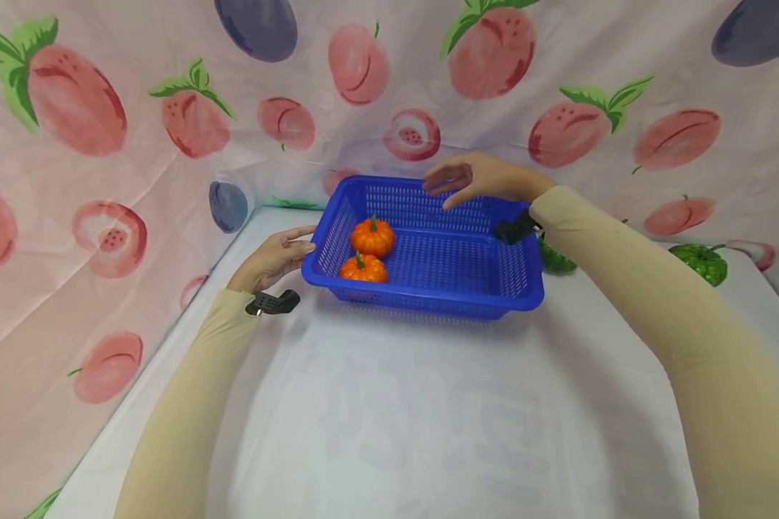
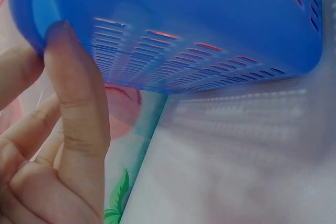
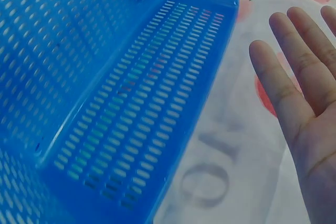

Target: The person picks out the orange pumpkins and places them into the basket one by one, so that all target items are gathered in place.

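Note:
A blue plastic basket (image 1: 448,263) with slotted walls stands at the back of the table. Two small orange pumpkins lie along its left side, one farther back (image 1: 372,238) and one nearer (image 1: 363,267), the latter partly hidden by the front wall. My left hand (image 1: 274,259) pinches the basket's left rim; in the left wrist view its thumb (image 2: 76,87) presses the rim's outer side. Above the far rim, toward the right, my right hand (image 1: 477,176) holds nothing, its fingers loosely extended. The right wrist view shows these fingers (image 3: 294,85) apart from the basket wall.
Right of the basket lies a green pumpkin (image 1: 556,259), partly hidden by the basket and my right sleeve. Another green pumpkin (image 1: 700,264) sits farther right. A fruit-printed cloth (image 1: 363,144) hangs behind the white table (image 1: 428,404) and along its left side.

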Action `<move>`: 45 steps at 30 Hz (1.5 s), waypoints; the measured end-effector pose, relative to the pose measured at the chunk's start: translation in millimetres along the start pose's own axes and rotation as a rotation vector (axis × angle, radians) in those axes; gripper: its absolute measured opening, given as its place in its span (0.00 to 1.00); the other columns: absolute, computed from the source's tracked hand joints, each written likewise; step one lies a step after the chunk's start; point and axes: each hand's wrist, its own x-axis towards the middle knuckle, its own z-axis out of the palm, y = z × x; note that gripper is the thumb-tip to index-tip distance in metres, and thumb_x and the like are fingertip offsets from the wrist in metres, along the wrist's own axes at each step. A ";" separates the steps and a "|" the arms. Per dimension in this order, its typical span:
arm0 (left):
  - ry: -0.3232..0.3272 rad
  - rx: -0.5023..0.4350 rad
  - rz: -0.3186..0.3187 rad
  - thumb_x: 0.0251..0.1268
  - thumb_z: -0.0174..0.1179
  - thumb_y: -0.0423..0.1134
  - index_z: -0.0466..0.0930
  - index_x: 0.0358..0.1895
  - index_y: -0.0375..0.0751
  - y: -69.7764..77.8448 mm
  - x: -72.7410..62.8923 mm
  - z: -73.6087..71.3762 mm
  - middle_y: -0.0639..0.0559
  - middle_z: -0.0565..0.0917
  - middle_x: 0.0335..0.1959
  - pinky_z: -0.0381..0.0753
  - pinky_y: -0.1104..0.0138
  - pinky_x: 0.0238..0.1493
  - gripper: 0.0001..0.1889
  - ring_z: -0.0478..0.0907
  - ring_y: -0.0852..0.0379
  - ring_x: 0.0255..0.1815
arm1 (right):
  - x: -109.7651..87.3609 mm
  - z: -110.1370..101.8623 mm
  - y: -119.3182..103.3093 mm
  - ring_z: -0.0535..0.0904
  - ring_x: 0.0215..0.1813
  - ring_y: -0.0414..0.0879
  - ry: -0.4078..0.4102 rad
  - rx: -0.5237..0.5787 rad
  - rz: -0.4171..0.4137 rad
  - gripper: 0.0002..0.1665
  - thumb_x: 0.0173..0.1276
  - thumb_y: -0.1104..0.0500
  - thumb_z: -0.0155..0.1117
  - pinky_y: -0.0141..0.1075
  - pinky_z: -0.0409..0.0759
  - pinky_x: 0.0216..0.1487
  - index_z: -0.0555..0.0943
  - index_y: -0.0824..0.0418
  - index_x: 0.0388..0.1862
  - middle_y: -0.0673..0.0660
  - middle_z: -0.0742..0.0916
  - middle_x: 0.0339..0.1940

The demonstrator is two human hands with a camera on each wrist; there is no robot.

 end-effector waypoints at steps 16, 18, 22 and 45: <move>0.008 -0.007 0.000 0.68 0.52 0.31 0.52 0.73 0.37 -2.3 0.7 -1.8 0.60 0.85 0.34 0.82 0.75 0.40 0.32 0.83 0.65 0.34 | -52.0 -19.4 -6.7 0.68 0.69 0.52 0.016 -0.138 0.074 0.34 0.63 0.57 0.66 0.34 0.77 0.58 0.67 0.57 0.67 0.57 0.73 0.68; 0.007 -0.011 -0.003 0.68 0.52 0.31 0.52 0.73 0.37 -2.7 0.8 -2.4 0.60 0.85 0.34 0.82 0.75 0.40 0.32 0.83 0.64 0.34 | -57.4 -21.3 -6.5 0.68 0.69 0.53 0.024 -0.142 0.077 0.34 0.63 0.58 0.65 0.32 0.77 0.58 0.67 0.57 0.68 0.57 0.73 0.68; 0.019 -0.006 -0.013 0.67 0.53 0.32 0.52 0.73 0.38 -2.8 0.3 -2.3 0.59 0.85 0.34 0.83 0.75 0.40 0.32 0.83 0.64 0.34 | -68.0 -24.4 -5.9 0.69 0.69 0.53 0.039 -0.151 0.081 0.33 0.64 0.58 0.65 0.29 0.77 0.57 0.67 0.55 0.68 0.57 0.73 0.68; -0.017 -0.009 0.013 0.68 0.53 0.32 0.51 0.73 0.37 -2.8 1.8 -1.9 0.60 0.85 0.35 0.82 0.75 0.41 0.33 0.83 0.64 0.36 | -137.7 -45.7 14.6 0.75 0.56 0.25 0.130 -0.195 0.091 0.33 0.67 0.62 0.59 0.19 0.76 0.51 0.63 0.57 0.71 0.51 0.75 0.66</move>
